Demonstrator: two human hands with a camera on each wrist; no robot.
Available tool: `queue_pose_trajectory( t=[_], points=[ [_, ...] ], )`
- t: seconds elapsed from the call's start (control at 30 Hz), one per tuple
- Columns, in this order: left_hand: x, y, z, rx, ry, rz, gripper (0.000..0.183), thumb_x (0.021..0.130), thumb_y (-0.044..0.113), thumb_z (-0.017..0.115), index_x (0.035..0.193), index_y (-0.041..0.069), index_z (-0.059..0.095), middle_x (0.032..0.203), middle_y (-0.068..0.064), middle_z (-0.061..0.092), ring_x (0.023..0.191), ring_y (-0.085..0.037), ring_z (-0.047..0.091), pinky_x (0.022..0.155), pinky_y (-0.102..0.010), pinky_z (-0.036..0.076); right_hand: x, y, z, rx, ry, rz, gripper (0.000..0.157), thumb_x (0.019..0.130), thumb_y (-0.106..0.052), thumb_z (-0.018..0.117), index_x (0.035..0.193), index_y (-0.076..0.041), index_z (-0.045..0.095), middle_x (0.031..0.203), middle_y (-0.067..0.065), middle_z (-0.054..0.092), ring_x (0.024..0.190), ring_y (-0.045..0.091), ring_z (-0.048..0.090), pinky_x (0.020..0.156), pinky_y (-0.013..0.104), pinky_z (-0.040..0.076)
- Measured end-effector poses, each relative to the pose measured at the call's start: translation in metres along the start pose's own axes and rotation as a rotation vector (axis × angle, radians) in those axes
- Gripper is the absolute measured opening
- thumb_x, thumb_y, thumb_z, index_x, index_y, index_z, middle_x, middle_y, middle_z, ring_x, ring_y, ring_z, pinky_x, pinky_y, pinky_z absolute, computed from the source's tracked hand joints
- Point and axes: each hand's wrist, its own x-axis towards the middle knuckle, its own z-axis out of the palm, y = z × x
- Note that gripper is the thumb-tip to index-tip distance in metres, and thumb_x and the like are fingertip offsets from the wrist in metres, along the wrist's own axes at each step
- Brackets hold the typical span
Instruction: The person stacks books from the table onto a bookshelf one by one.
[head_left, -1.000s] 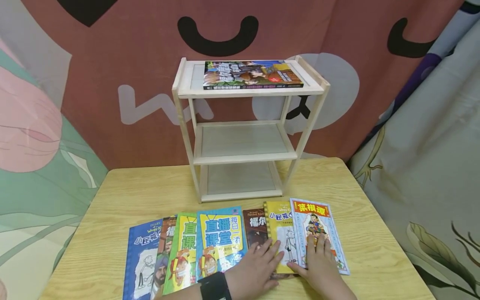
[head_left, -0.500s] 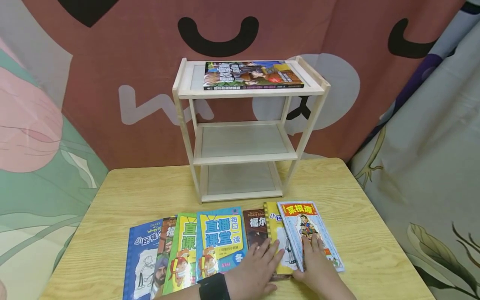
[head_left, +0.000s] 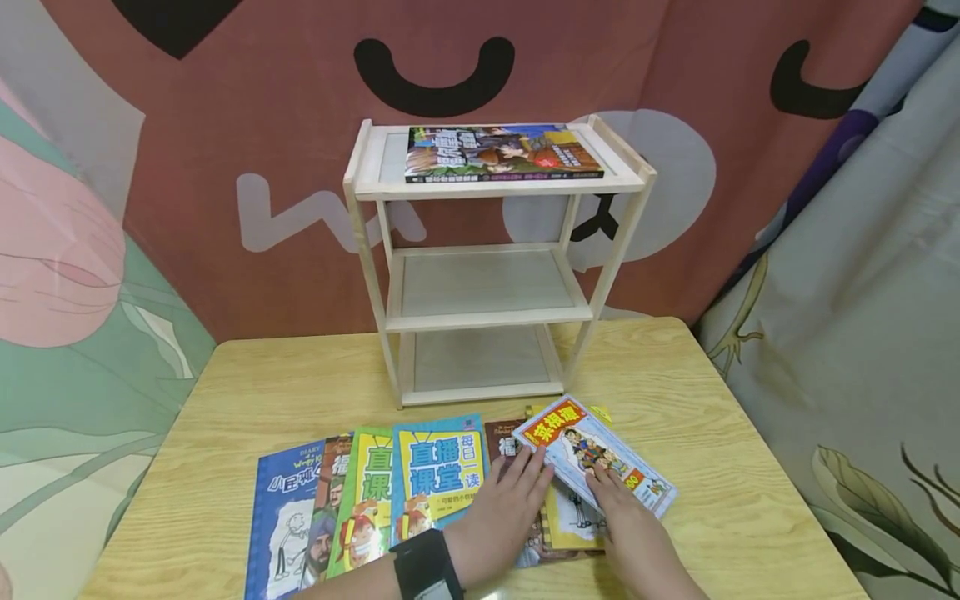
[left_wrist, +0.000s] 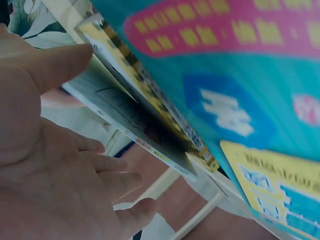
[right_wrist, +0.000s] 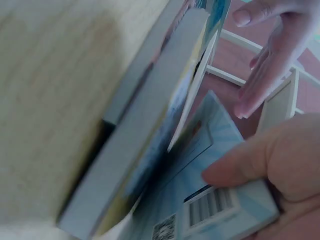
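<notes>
A light-blue Caigentan paperback (head_left: 600, 458) is tilted over a yellow book (head_left: 573, 527) that shows at its 6 o'clock. The right hand (head_left: 636, 533) pinches its near edge, thumb beneath. At 8 o'clock, close to it, is the left hand (head_left: 498, 518), fingers straight. A blue reader (head_left: 440, 469) lies at 9 o'clock; a three-tier wooden shelf (head_left: 487, 283) stands at 11.

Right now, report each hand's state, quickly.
Left hand: open, gripping nothing.
Right hand: closed, pinching the light-blue paperback book with the red title panel between thumb and fingers.
</notes>
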Motion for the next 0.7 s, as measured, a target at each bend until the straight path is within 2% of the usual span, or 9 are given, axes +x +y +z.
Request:
queue_pose_trajectory(
  t=[0.07, 0.2, 0.3, 0.43, 0.57, 0.7],
  points=[
    [0.001, -0.004, 0.0, 0.01, -0.02, -0.016, 0.078, 0.09, 0.037, 0.057, 0.151, 0.01, 0.018, 0.154, -0.014, 0.009, 0.138, -0.03, 0.005, 0.107, -0.047, 0.021, 0.001, -0.001, -0.001, 0.0, 0.051, -0.031, 0.061, 0.068, 0.017, 0.059, 0.126, 0.0, 0.057, 0.134, 0.015, 0.048, 0.122, 0.033, 0.043, 0.096, 0.05, 0.037],
    [0.002, -0.013, 0.0, -0.021, -0.007, -0.039, 0.082, 0.086, 0.035, 0.062, 0.15, 0.009, 0.019, 0.153, -0.013, 0.014, 0.137, -0.029, 0.01, 0.107, -0.049, 0.019, 0.002, -0.004, -0.003, 0.007, 0.119, -0.142, 0.063, 0.064, 0.02, 0.059, 0.122, -0.006, 0.062, 0.129, 0.007, 0.054, 0.116, 0.026, 0.05, 0.093, 0.046, 0.042],
    [0.002, -0.02, -0.003, -0.085, 0.0, -0.062, 0.082, 0.083, 0.032, 0.066, 0.149, 0.009, 0.023, 0.152, -0.012, 0.018, 0.137, -0.028, 0.015, 0.107, -0.049, 0.019, 0.003, -0.006, -0.003, -0.001, 0.134, -0.294, 0.061, 0.066, 0.017, 0.061, 0.12, -0.01, 0.065, 0.126, 0.003, 0.057, 0.113, 0.022, 0.052, 0.09, 0.044, 0.044],
    [-0.001, -0.027, -0.004, -0.172, -0.015, -0.1, 0.076, 0.081, 0.019, 0.068, 0.147, 0.008, 0.031, 0.15, -0.012, 0.025, 0.135, -0.027, 0.021, 0.106, -0.049, 0.024, 0.006, -0.006, -0.007, 0.013, 0.169, -0.477, 0.061, 0.065, 0.015, 0.06, 0.119, -0.012, 0.065, 0.125, 0.001, 0.058, 0.111, 0.02, 0.054, 0.087, 0.042, 0.047],
    [-0.005, -0.031, -0.001, -0.263, -0.01, -0.107, 0.073, 0.077, 0.008, 0.068, 0.143, 0.009, 0.038, 0.147, -0.012, 0.032, 0.133, -0.026, 0.027, 0.102, -0.048, 0.03, 0.008, -0.001, -0.012, 0.044, 0.198, -0.536, 0.063, 0.065, 0.014, 0.06, 0.121, -0.014, 0.064, 0.126, 0.0, 0.057, 0.11, 0.02, 0.055, 0.086, 0.042, 0.047],
    [-0.006, -0.033, -0.001, -0.325, 0.027, -0.079, 0.067, 0.078, 0.008, 0.069, 0.141, 0.01, 0.043, 0.143, -0.01, 0.038, 0.129, -0.024, 0.035, 0.098, -0.047, 0.036, 0.01, 0.003, -0.015, 0.038, 0.174, -0.555, 0.062, 0.068, 0.012, 0.061, 0.124, -0.015, 0.063, 0.128, -0.001, 0.056, 0.112, 0.018, 0.053, 0.086, 0.042, 0.048]
  ],
)
